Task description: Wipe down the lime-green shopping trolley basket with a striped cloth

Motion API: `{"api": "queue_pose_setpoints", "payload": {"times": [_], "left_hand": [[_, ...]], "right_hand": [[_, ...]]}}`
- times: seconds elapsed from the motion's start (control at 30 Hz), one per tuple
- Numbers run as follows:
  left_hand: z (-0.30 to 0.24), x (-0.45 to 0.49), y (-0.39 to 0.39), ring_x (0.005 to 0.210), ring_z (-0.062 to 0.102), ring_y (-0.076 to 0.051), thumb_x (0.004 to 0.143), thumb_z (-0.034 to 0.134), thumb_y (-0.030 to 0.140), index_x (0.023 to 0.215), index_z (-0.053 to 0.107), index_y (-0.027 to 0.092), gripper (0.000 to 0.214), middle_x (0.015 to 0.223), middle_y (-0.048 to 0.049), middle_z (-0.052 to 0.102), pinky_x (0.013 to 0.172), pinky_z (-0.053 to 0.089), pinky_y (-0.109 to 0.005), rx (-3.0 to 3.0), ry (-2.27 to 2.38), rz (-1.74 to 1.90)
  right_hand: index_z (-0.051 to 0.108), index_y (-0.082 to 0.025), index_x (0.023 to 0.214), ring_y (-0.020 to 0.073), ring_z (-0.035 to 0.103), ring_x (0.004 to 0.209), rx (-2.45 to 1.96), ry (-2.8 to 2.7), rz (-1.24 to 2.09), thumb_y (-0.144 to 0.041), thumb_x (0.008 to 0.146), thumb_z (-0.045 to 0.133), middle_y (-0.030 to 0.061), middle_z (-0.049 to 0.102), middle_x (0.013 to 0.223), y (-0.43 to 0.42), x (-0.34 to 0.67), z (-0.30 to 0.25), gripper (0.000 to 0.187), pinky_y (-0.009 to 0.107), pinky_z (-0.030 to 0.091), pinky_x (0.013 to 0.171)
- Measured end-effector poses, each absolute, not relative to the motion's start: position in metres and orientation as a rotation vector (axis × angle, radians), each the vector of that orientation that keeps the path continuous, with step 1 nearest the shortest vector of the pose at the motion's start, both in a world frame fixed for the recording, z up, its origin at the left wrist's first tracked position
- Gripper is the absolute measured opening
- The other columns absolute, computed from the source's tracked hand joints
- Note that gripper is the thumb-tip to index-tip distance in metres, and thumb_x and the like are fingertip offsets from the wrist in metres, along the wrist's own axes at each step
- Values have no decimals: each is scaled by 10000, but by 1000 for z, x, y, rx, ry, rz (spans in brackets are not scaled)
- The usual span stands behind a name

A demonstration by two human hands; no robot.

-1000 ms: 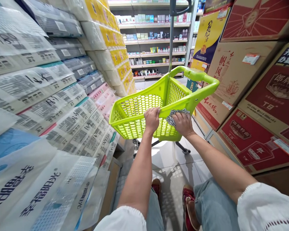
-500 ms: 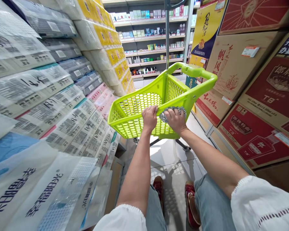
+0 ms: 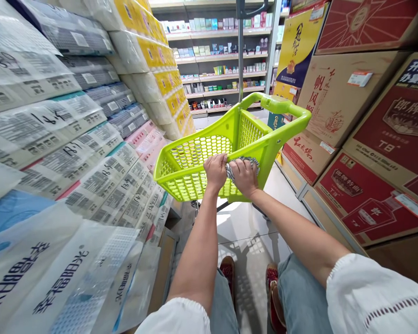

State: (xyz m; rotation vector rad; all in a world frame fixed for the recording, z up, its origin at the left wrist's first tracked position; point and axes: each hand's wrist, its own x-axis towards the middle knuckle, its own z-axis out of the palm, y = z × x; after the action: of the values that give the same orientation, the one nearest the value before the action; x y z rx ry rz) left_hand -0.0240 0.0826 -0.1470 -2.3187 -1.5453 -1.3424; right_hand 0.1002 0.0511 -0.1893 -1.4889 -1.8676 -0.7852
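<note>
The green cart (image 3: pixel 270 141) stands in the aisle directly in front of the person, its lattice basket seemingly of moulded plastic: probably stiff, light for its bulk, a little slippery on the smooth faces and hardly fragile. On wheels it would likely roll or swing if pushed sideways, so the long rim is a sensible place to steady it; the thick handle (image 3: pixel 287 106) at the raised end looks sturdier (though it lies farther off).

The left hand (image 3: pixel 216 170) is closed over the near rim, gripping it. Just beside it, the right hand (image 3: pixel 243 177) has hold of a grey-and-white cloth (image 3: pixel 253 164), pressing it against the basket's side. The cloth is bunched and looks soft and limp, best held under flat fingers.

Farther out, wrapped packs (image 3: pixel 90 153) are stacked on the left, cardboard boxes (image 3: pixel 344 95) on the right, and stocked shelves (image 3: pixel 226 58) stand beyond.
</note>
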Motion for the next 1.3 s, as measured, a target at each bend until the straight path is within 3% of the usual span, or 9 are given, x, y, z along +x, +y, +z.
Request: {"api": "queue_pose_setpoints", "payload": {"times": [0.1,0.33,0.6,0.77,0.97,1.07,1.17,1.3], "left_hand": [[-146,-27,83,964,560,-208,968,311,376,1016,639,256,353,1032,-36,685,881,340,-356,-2329,-1548,-1333],[-147,-27,82,955,560,-212,965,317,376,1015,642,254,350,1024,-48,685,863,343,-356,-2304,-1564,-1342],[-147,-28,83,954,558,-207,963,326,363,1020,642,253,340,1018,-41,685,889,333,-357,-2326,-1554,-1354],[-147,-34,84,966,559,-209,959,339,393,1011,636,257,331,1022,-36,685,896,327,-362,-2310,-1546,-1331],[-143,-32,81,900,562,-216,954,334,414,908,642,250,352,914,-56,684,864,349,-372,-2266,-1589,-1345],[-136,-20,78,943,553,-235,951,337,420,841,636,238,367,880,-67,674,946,319,-418,-2180,-1598,-1374],[-130,-2,78,1064,520,-238,958,329,388,955,625,241,330,1030,-68,658,1022,263,-439,-2182,-1536,-1432],[-132,15,81,960,540,-235,971,274,375,946,607,237,362,939,-72,647,912,334,-398,-2297,-1595,-1420]], "right_hand": [[536,-284,1186,227,488,996,-1455,-1977,-765,-280,950,363,72,581,1209,49,114,-186,292,431,290,913],[579,-212,1095,236,480,939,-1566,-1732,-826,-245,942,354,120,601,1131,43,152,-178,274,426,291,860],[544,-250,1178,231,478,1006,-1449,-1918,-755,-289,942,381,83,581,1193,52,97,-186,290,411,281,900],[545,-267,1163,220,477,1008,-1394,-2023,-828,-264,951,366,63,587,1197,50,124,-181,277,417,271,927],[563,-227,1153,253,457,1052,-1525,-1797,-860,-253,930,399,101,583,1177,44,150,-166,278,419,289,925],[567,-216,1152,259,454,1046,-1527,-1777,-855,-262,917,423,110,582,1162,43,146,-161,280,411,302,915],[563,-209,1160,265,448,1053,-1529,-1764,-841,-260,908,438,113,579,1159,43,143,-160,286,407,304,911],[568,-208,1152,263,446,1059,-1518,-1765,-804,-250,902,445,113,572,1161,50,145,-162,281,405,299,923]]}}
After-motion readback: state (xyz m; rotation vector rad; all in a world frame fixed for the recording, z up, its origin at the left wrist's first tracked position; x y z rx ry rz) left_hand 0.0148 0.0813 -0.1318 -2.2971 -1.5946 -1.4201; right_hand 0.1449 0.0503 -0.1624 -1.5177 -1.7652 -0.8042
